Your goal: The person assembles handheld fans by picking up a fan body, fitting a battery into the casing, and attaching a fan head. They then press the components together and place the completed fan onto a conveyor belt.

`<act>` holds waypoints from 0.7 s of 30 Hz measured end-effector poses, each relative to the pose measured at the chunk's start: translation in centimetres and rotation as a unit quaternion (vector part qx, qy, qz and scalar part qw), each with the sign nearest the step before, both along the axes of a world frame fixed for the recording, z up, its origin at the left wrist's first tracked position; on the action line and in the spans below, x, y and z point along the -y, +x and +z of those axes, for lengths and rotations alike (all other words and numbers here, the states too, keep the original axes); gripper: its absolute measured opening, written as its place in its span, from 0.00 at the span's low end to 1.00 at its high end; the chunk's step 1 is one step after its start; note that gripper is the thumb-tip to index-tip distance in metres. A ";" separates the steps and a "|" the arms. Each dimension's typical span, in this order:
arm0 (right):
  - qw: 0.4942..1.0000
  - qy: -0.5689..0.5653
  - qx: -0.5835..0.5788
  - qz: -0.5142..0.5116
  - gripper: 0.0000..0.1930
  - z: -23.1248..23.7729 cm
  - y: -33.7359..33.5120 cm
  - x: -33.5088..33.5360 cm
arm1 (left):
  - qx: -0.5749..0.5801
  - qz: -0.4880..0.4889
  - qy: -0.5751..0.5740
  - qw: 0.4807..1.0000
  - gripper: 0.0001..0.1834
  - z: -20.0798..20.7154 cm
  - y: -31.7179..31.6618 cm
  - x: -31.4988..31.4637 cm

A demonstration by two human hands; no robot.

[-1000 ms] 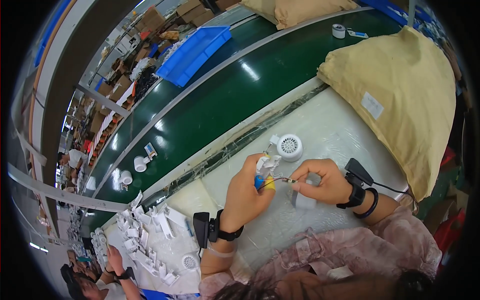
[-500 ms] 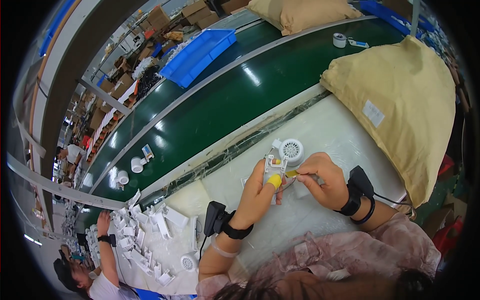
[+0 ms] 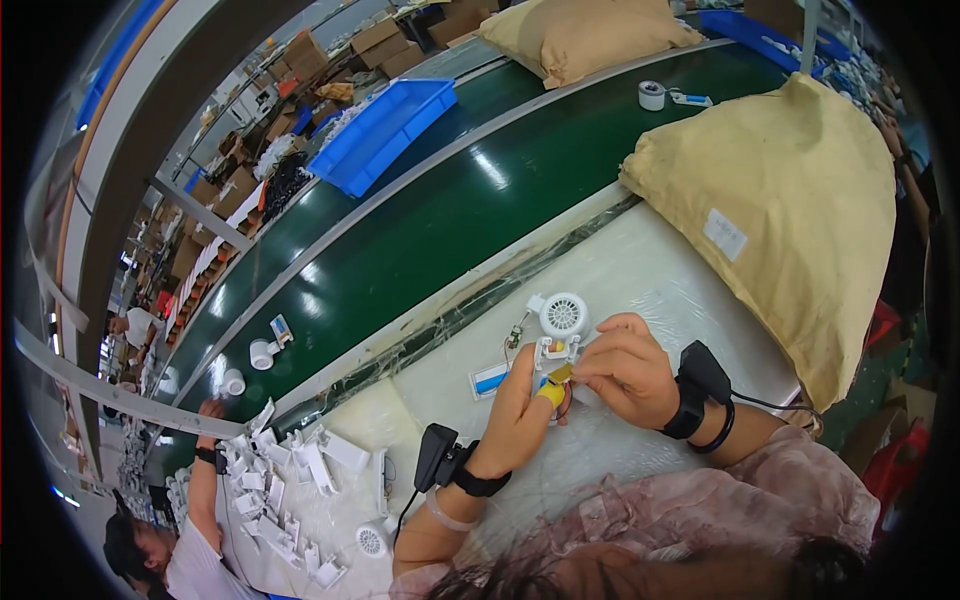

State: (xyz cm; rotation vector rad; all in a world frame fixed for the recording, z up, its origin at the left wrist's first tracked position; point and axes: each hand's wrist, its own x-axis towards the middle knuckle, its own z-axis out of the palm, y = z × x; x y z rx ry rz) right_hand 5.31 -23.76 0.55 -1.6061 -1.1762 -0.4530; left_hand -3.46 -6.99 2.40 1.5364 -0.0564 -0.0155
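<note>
My left hand (image 3: 517, 412), with a yellow cover on its thumb, is closed around a white plastic housing (image 3: 556, 350). At the housing's far end is a round white part with a slotted grille (image 3: 564, 314). My right hand (image 3: 632, 378) pinches a small yellow strip (image 3: 559, 375) against the near part of the housing; its exact kind is hard to make out. Beside my left fingers, a small green circuit board (image 3: 515, 336) shows on thin wires. A flat blue-and-white piece (image 3: 488, 382) lies on the plastic-covered table near them.
White plastic parts (image 3: 270, 490) lie heaped to the left, with another round grille part (image 3: 372, 541) nearby. Beyond the table runs a green conveyor belt (image 3: 420, 230) carrying small white assemblies and a blue tray (image 3: 385, 135). A large tan sack (image 3: 780, 200) stands right. A co-worker's arm (image 3: 203, 490) reaches in at left.
The housing in my left hand has tilted and shifted slightly, so the circuit board and blue-and-white piece now show. My right hand has moved closer, bringing the yellow strip over the housing.
</note>
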 end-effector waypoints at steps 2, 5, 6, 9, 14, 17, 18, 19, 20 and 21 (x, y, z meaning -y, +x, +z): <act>1.000 -0.002 0.014 -0.008 0.12 -0.1 0.1 0.0 | -0.005 0.005 0.001 1.000 0.27 0.2 -0.1 0.1; 1.000 0.000 0.019 -0.007 0.12 -0.3 0.2 0.1 | -0.017 -0.003 -0.005 1.000 0.26 0.5 -0.2 0.2; 1.000 0.000 0.018 -0.007 0.12 -0.2 0.1 0.2 | -0.014 -0.004 0.003 1.000 0.25 0.4 -0.3 0.2; 1.000 -0.005 0.011 -0.010 0.12 0.0 0.0 0.2 | -0.007 -0.001 0.015 1.000 0.24 0.7 -0.3 0.5; 1.000 -0.009 0.014 -0.014 0.12 0.0 0.2 0.1 | 0.031 0.012 0.049 0.998 0.23 -0.1 -0.4 0.5; 1.000 0.000 -0.004 -0.013 0.11 -0.3 0.1 -0.1 | 0.053 0.030 0.072 0.995 0.23 -0.4 -0.4 0.6; 1.000 -0.001 -0.004 -0.013 0.11 -0.3 0.1 0.0 | 0.052 0.029 0.074 0.995 0.24 -0.5 -0.4 0.6; 1.000 0.003 -0.016 -0.014 0.11 -0.2 0.0 -0.1 | 0.050 0.027 0.076 0.995 0.24 -0.5 -0.4 0.5; 1.000 0.006 -0.027 -0.015 0.11 -0.2 0.0 -0.2 | 0.050 0.028 0.077 0.995 0.24 -0.4 -0.3 0.5; 0.999 0.006 -0.028 -0.014 0.11 -0.2 0.0 -0.2 | 0.053 0.031 0.054 0.997 0.23 -0.2 -0.3 0.6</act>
